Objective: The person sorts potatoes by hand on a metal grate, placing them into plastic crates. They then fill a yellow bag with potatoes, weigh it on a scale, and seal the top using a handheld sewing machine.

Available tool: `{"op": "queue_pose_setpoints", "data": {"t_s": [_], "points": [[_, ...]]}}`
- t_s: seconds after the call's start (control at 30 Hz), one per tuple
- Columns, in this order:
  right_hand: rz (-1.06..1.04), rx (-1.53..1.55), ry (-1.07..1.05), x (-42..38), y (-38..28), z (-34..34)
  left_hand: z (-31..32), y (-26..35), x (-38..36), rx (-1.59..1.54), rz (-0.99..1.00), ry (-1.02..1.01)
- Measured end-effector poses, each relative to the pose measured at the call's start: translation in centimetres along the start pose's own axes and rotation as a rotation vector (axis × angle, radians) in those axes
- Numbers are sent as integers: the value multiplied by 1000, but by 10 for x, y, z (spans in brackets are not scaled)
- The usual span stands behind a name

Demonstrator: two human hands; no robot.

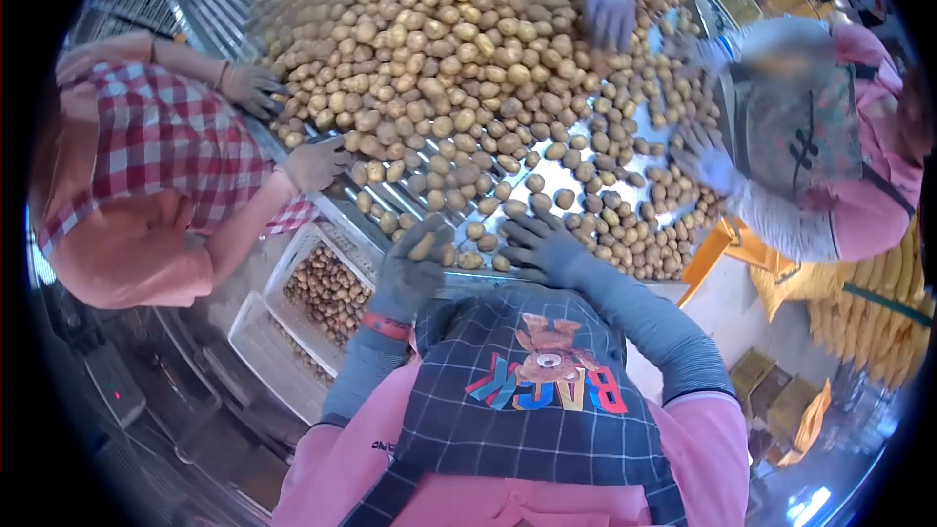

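A large heap of potatoes covers the metal sorting table in front of me. At its near edge my left hand, in a grey glove, is curled round a potato. To the right, my right hand, gloved the same way, lies palm down with its fingers spread. Its fingertips are beside loose potatoes at the table's near edge, and nothing shows in its grasp. What lies under the right palm is hidden.
Co-workers' gloved hands reach in at the left, the far side and the right. Two white crates, one with small potatoes, stand low at the left. Orange metal framing and filled yellow sacks are at the right.
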State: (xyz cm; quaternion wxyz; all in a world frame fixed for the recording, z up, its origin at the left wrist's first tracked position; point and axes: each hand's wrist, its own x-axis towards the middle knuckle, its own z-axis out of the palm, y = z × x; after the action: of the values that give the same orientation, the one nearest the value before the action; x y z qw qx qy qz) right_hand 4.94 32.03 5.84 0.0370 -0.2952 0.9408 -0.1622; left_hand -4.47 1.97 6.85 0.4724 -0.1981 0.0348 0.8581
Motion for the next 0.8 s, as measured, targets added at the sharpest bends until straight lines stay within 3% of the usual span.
{"op": "queue_pose_setpoints", "data": {"t_s": [0.03,0.07,0.13,0.2,0.23,0.27,0.3,0.33,0.4,0.47,0.5,0.53,0.6,0.67,0.73,0.77,0.8], "points": [[30,17,-48,-20,9,0,24,6,-14,548,241,361],[56,26,-87,-32,27,-4,36,17,-19,1408,547,416],[335,-16,-270,-35,74,-17,43,44,-10,1327,655,615],[571,-73,-150,-36,112,-34,-25,69,13,2237,1013,692],[785,-83,-273,-10,126,-49,-97,81,36,2404,846,643],[1009,-83,-392,16,134,-68,-36,45,46,2433,423,956],[1001,90,-92,39,131,-79,-30,29,61,2333,267,926],[978,271,190,52,121,-82,-49,7,71,2613,655,889],[571,161,516,84,111,-39,-18,-14,79,2319,521,711],[563,424,378,128,70,-31,-25,-11,87,2189,558,670],[450,148,290,129,50,-15,-25,-6,93,2059,561,625],[339,-121,194,117,30,6,-15,3,95,1841,665,779],[285,140,224,86,2,32,7,44,85,1889,1074,712],[157,118,120,47,-5,30,21,95,92,2057,1335,699],[152,18,82,17,5,14,37,120,99,2142,991,955],[160,-81,66,3,16,8,40,118,100,2131,992,964],[186,-24,80,-13,36,8,50,110,104,2254,769,1054]]}}
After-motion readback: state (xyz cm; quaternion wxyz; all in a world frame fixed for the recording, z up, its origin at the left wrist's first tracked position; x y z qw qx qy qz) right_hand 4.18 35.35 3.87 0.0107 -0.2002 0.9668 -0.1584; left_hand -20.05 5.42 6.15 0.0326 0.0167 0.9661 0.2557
